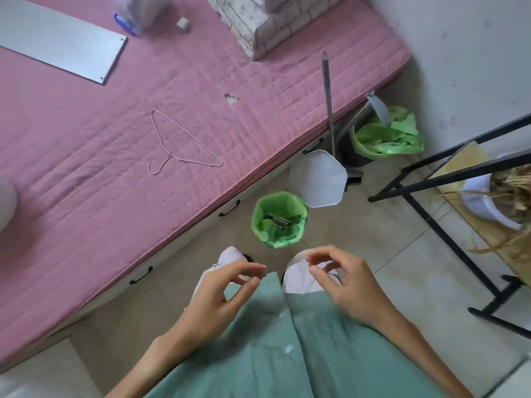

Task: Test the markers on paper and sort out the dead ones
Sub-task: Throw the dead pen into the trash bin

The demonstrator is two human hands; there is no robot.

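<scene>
A small bin lined with a green bag (260, 222) stands on the floor just past my feet, its white lid (317, 179) tipped open behind it. Several dark markers (278, 220) lie inside the bin. My left hand (221, 294) hovers low in the middle with loosely curled fingers and holds nothing. My right hand (342, 282) hovers beside it, fingers also loosely curled, empty. Both hands are nearer to me than the bin and apart from it. No paper shows near the hands.
A pink quilted mattress (115, 168) fills the left, with a wire hanger (184, 145), a grey board (57, 41) and a patterned box (267, 21) on it. A second green-lined bin (385, 139) and a broom handle (329, 104) stand right of the bed. A black metal rack (448, 225) stands at right.
</scene>
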